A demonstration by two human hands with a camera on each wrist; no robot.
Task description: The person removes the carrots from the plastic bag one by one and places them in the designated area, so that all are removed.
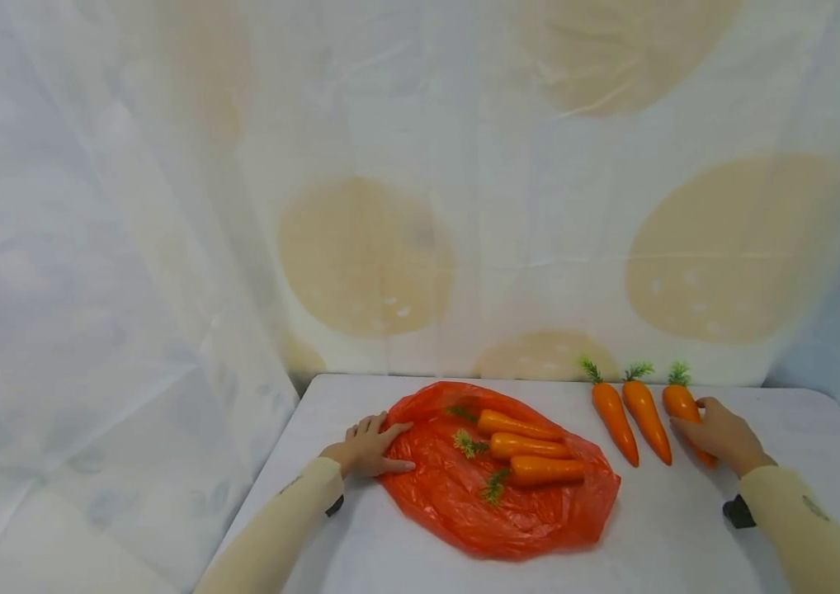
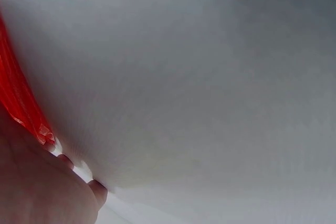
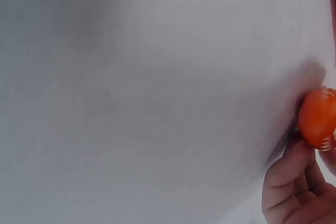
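The bag (image 1: 457,516) under three carrots (image 1: 530,446) is touched by the spread left hand (image 1: 368,446) and could be rucked by pushing. At the counter's (image 1: 799,425) right, a carrot (image 1: 680,403) pinched by the right hand (image 1: 721,434) could be lost through slipping.

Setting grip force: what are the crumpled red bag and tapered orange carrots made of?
Crumpled red bag: likely thin plastic film, shiny, from its creases and highlights. Tapered orange carrots: smooth, semi-gloss, probably artificial given their uniform colour; plastic or coated foam, can't tell.
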